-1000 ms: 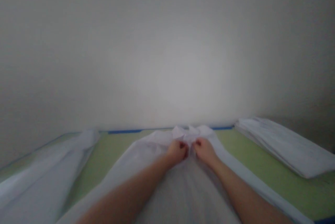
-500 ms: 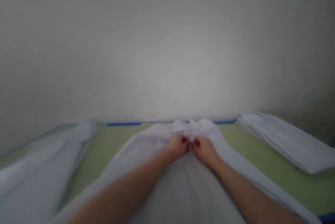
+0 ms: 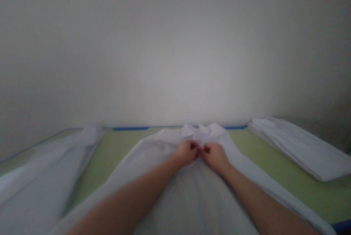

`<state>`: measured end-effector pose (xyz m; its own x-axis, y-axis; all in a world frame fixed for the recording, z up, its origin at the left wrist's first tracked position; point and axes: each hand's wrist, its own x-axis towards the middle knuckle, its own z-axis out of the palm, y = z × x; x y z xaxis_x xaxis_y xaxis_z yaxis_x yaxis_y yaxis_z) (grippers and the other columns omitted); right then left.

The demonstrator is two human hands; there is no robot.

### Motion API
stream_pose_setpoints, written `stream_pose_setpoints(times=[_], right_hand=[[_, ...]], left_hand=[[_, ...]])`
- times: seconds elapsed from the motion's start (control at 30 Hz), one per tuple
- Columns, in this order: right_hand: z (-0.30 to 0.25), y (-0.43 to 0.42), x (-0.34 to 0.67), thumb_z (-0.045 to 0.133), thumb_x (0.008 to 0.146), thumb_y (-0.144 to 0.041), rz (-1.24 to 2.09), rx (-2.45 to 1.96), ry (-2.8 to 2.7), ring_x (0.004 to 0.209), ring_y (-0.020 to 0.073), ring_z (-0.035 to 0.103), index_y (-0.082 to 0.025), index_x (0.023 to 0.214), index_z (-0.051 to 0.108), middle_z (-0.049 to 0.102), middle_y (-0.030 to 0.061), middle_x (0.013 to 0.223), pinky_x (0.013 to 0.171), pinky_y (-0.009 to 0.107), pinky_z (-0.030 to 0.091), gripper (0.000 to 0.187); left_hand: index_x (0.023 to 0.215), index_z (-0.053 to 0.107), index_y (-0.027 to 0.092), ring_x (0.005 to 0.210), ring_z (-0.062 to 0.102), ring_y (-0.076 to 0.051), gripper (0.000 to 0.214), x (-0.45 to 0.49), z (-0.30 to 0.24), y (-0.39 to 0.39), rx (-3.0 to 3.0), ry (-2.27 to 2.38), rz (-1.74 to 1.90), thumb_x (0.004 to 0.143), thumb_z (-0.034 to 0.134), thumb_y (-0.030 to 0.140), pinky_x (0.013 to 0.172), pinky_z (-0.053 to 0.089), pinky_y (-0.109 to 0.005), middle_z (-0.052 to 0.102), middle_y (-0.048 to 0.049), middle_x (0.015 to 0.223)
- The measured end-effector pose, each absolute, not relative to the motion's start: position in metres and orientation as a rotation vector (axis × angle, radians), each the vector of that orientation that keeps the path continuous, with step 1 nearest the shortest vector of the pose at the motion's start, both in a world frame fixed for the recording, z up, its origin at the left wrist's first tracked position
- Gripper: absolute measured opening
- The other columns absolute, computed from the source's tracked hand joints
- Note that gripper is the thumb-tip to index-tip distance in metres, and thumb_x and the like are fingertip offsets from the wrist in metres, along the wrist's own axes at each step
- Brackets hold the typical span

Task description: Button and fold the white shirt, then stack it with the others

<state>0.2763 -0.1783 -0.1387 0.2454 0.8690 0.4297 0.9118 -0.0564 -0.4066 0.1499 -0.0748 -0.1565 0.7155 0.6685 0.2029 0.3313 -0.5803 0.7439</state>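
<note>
A white shirt [image 3: 203, 194] lies spread across the green tabletop, its collar-like folds [image 3: 188, 131] bunched at the far end. Just below those folds, my left hand [image 3: 188, 152] is closed with its fingertips pinching the fabric. My right hand [image 3: 214, 156] pinches the shirt too, right beside the left, and the fingertips of both hands nearly meet. The picture is blurred, so whether a button or only cloth sits between the fingers is hidden.
At the left lies another white garment [image 3: 46, 176], crumpled at its far end. Folded white cloth [image 3: 298, 147] is stacked on the right. The green tabletop [image 3: 95, 165] has blue edging [image 3: 131, 129] and meets a pale wall [image 3: 175, 52] at the back.
Both hands stay at the same spot on the shirt. The left hand's fingertips have shifted very slightly toward the right hand.
</note>
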Motion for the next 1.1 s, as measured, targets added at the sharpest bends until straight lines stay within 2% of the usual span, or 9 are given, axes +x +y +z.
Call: stream_pose_setpoints(times=[0.23,0.5,0.63,0.83,0.97,1.1], right_hand=[[-0.132,-0.184,0.284,0.048,0.074,-0.015,0.061,-1.717,-1.761,0.063,0.011,0.053,-0.017,0.062,0.061,0.061,-0.0003,0.062,0.058,0.019,0.03,0.018],[-0.128,-0.186,0.282,0.05,0.078,-0.02,0.061,-1.756,-1.769,0.066,0.0121,0.057,-0.018,0.069,0.067,0.067,0.0001,0.068,0.06,0.02,0.033,0.019],[-0.129,-0.187,0.279,0.051,0.081,-0.024,-0.067,-1.803,-1.796,0.067,0.0123,0.058,-0.019,0.072,0.068,0.068,0.0012,0.071,0.06,0.021,0.032,0.02],[-0.132,-0.183,0.275,0.053,0.081,-0.025,-0.219,-1.886,-1.807,0.077,0.0154,0.061,-0.021,0.083,0.071,0.07,0.004,0.082,0.066,0.022,0.034,0.018],[-0.131,-0.184,0.273,0.051,0.085,-0.027,-0.172,-1.83,-1.821,0.08,0.0163,0.061,-0.022,0.09,0.072,0.071,0.0047,0.088,0.07,0.023,0.036,0.022],[-0.13,-0.185,0.274,0.051,0.084,-0.03,-0.01,-1.758,-1.694,0.074,0.0153,0.061,-0.021,0.085,0.072,0.071,0.0042,0.083,0.066,0.022,0.038,0.023]], left_hand=[[0.074,0.065,0.013,0.058,0.056,-0.012,0.023,0.15,-0.157,-0.076,2.12,0.778,0.613,0.077,0.05,0.03,0.052,0.039,-0.021,0.064,-0.0019,0.063],[0.077,0.065,0.013,0.054,0.055,-0.01,0.026,0.149,-0.155,-0.078,2.027,0.761,0.578,0.079,0.05,0.034,0.05,0.039,-0.02,0.064,-0.0021,0.065],[0.08,0.064,0.013,0.055,0.055,-0.01,0.026,0.148,-0.154,-0.081,2.074,0.725,0.606,0.08,0.048,0.032,0.051,0.038,-0.02,0.065,-0.0021,0.066],[0.079,0.066,0.013,0.064,0.057,-0.012,0.025,0.148,-0.154,-0.084,2.14,0.744,0.724,0.075,0.056,0.035,0.054,0.037,-0.021,0.065,-0.0028,0.071],[0.075,0.066,0.013,0.063,0.055,-0.013,0.027,0.148,-0.154,-0.081,2.151,0.803,0.709,0.079,0.051,0.035,0.054,0.036,-0.022,0.064,-0.0024,0.067],[0.073,0.064,0.013,0.061,0.054,-0.012,0.026,0.149,-0.155,-0.078,2.142,0.771,0.724,0.08,0.049,0.033,0.054,0.036,-0.022,0.063,-0.0018,0.065]])
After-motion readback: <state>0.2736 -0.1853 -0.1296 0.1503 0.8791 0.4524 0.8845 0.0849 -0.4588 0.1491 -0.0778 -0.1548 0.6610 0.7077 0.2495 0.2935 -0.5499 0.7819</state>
